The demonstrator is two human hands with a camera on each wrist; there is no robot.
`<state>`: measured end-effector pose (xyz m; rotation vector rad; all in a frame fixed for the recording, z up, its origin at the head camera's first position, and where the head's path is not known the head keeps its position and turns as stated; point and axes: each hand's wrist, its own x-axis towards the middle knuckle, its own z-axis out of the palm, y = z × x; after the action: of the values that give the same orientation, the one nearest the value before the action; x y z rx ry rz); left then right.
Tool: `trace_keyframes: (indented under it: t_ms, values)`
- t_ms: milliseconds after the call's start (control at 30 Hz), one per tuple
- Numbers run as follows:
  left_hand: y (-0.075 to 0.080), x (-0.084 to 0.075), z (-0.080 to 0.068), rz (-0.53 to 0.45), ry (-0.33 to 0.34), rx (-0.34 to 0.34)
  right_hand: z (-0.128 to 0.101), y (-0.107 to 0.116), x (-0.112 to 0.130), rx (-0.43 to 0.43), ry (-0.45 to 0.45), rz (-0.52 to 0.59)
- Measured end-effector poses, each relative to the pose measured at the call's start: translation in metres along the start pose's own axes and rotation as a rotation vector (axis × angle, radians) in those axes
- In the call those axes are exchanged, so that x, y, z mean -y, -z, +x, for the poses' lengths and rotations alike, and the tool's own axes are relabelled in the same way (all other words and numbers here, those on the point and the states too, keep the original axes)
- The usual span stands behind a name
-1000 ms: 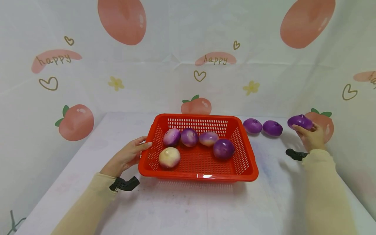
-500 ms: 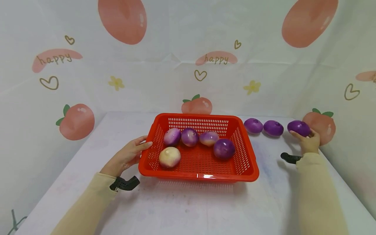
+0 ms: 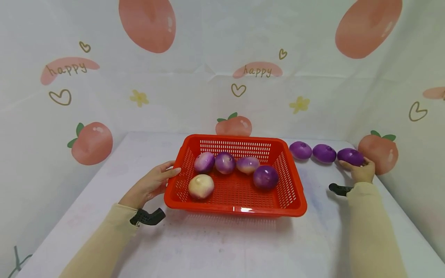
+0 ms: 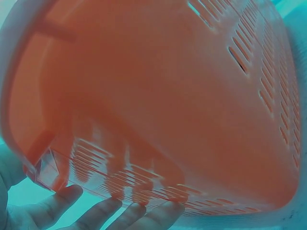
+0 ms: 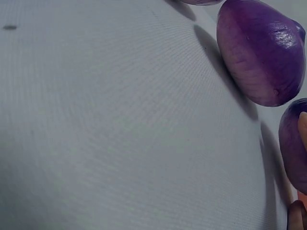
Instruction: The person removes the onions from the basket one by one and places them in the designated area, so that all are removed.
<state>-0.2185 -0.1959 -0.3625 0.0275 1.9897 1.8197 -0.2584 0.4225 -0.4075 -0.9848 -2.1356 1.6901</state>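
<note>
The right hand (image 3: 359, 171) cups the third purple onion (image 3: 350, 156), fingers curled round it from behind and below. That onion sits at the right end of a row on the white table (image 3: 222, 239), just beside the middle onion (image 3: 324, 153), with the first onion (image 3: 300, 150) nearer the basket. From the right wrist view, a fingertip lies against the held onion (image 5: 293, 152) at the frame edge; whether the onion's underside touches the cloth cannot be told.

The left hand (image 3: 150, 186) rests with straight fingers against the left wall of the red basket (image 3: 295, 200), gripping nothing. The left wrist view shows the fingertips (image 4: 108, 211) under the basket's lower edge (image 4: 144, 120).

Five more onions lie in the basket: a pale one (image 3: 201, 186) front left, three in a row along the back, and a dark one (image 3: 265, 177) to the right.

Judgement on handling: these round bulbs roll easily. Good practice is to seat the onion flat side down before the fingers loosen, and to open them away from the middle onion so the row is not nudged. The bracing palm should stay steady, since a shove would send the loose onions rolling.
</note>
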Motion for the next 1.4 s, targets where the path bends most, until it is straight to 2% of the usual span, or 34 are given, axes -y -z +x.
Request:
trace_keyframes:
  t_ms: [233, 633, 1000, 1400]
  values:
    - [-0.0001, -0.0001, -0.0003, -0.002, 0.001, 0.001, 0.0065, 0.0008, -0.0025, 0.025, 0.039, -0.074]
    - [-0.0004, 0.0002, -0.0001, -0.004, -0.002, 0.008, 0.001, 0.0025, 0.0, 0.05, 0.034, -0.124]
    - [-0.0014, -0.0004, 0.0006, -0.008, 0.009, -0.009, 0.0018, 0.0031, -0.0006, 0.074, 0.039, -0.107]
    - [-0.0004, -0.0002, 0.0008, -0.004, 0.019, -0.019, 0.0003, 0.0034, -0.0005, 0.068, 0.0, -0.119]
